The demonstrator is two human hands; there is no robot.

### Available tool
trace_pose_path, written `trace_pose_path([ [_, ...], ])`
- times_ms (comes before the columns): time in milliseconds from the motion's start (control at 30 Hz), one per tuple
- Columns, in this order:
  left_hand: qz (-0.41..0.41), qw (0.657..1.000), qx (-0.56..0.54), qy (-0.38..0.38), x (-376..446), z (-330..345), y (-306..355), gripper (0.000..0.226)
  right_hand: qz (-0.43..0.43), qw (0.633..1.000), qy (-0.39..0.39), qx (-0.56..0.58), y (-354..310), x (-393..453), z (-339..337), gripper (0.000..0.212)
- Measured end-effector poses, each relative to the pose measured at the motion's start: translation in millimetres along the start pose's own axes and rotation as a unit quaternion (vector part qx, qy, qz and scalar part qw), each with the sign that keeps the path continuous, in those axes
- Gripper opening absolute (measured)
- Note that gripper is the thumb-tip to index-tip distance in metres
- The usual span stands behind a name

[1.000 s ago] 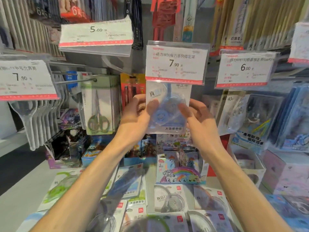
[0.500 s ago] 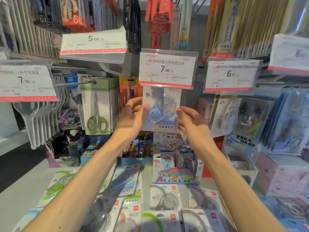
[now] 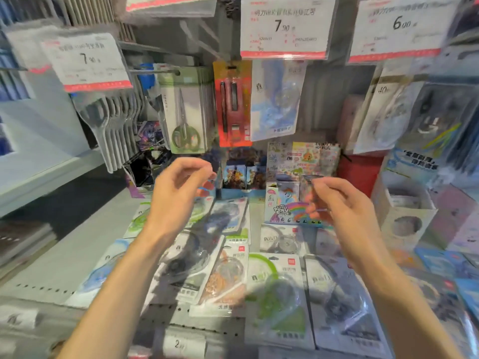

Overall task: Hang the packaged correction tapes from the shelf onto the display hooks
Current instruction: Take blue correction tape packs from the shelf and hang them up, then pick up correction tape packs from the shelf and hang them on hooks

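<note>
A person faces a stationery display, seen from their own head. Half a second ago both hands pressed a clear blister pack holding a pale blue correction tape up under a price card. Now that pack (image 3: pixel 277 99) hangs by itself from the display hook, behind the white price card with a red lower stripe (image 3: pixel 283 27), and both hands have dropped below it. The left hand (image 3: pixel 178 193) is empty, fingers loosely curled. The right hand (image 3: pixel 342 206) is also empty, thumb and forefinger close together with nothing between them. One pack appears hung; the hands seem free to fetch another.

More packaged correction tapes lie flat on the grey perforated shelf (image 3: pixel 51 288) below the hands, among them a pack with a green arc on its card (image 3: pixel 274 291) and a pack with a dark tape body (image 3: pixel 186 265).

Readable writing: the card above the hung pack shows "7.90"; a similar card to the right (image 3: pixel 396 27) shows "6.00"; one to the left (image 3: pixel 88 60) shows "7.90". The Chinese text is too blurred to read. A pack of green-handled scissors (image 3: pixel 185 112) hangs left of a red card pack (image 3: pixel 233 102).
</note>
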State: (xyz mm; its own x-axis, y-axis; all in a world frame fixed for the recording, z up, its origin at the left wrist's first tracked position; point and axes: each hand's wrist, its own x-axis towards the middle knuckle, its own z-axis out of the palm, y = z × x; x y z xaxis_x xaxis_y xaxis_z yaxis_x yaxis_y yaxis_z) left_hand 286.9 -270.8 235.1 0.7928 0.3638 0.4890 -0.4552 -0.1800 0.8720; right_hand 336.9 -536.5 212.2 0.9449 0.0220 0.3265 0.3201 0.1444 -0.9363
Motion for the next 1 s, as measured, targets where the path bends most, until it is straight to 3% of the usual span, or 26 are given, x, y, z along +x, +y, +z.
trace_pose_path([
  [267,-0.058,0.994,-0.078,0.044,-40,-67,-42,0.005,0.089,0.996,-0.013,-0.009,45,-50,45,0.014],
  [600,-0.15,0.981,-0.105,0.062,-11,-194,-95,0.023,0.115,0.993,0.025,0.006,70,-69,168,0.012],
  [800,-0.134,0.99,0.043,-0.028,23,-244,-124,0.013,0.109,0.994,0.0,-0.021,86,-62,228,0.015],
  [900,-0.121,0.978,0.14,-0.096,47,-249,-136,0.018,0.114,0.992,-0.035,-0.05,92,-50,246,0.013],
  [1000,-0.134,0.958,0.222,-0.12,68,-234,-152,0.007,0.118,0.986,-0.068,-0.095,97,-33,258,0.014],
])
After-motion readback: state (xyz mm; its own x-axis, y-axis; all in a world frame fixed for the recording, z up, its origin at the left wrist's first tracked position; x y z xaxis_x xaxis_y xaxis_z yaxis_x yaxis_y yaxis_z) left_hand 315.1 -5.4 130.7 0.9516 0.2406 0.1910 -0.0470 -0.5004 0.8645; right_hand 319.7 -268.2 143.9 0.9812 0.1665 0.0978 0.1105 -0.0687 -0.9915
